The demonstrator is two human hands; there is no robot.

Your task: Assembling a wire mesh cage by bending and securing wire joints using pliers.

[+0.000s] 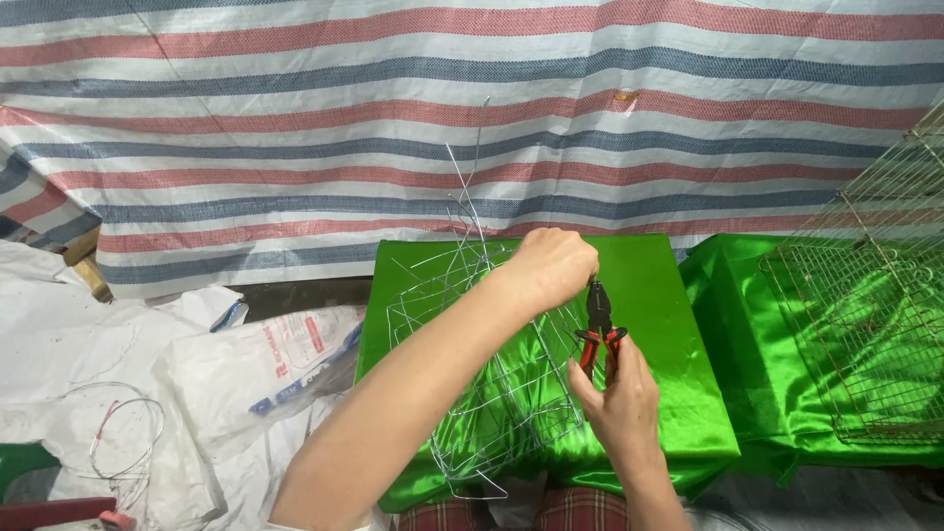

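Observation:
A cage-like frame of thin silver wire (492, 379) rests on a block wrapped in shiny green cloth (659, 285), with loose wire ends sticking up toward the striped tarp. My left hand (551, 265) reaches across from the lower left and pinches the wire at the frame's upper right. My right hand (619, 398) comes up from below and grips pliers with red and black handles (598, 324). The jaws of the pliers point up at the spot that my left hand holds.
A rusty wire mesh cage (865, 334) lies on more green cloth (737, 324) at the right. A white printed sack (265, 369) and a loose wire coil (123, 433) lie on the white sheeting at the left. A red, white and blue striped tarp (295, 118) hangs behind.

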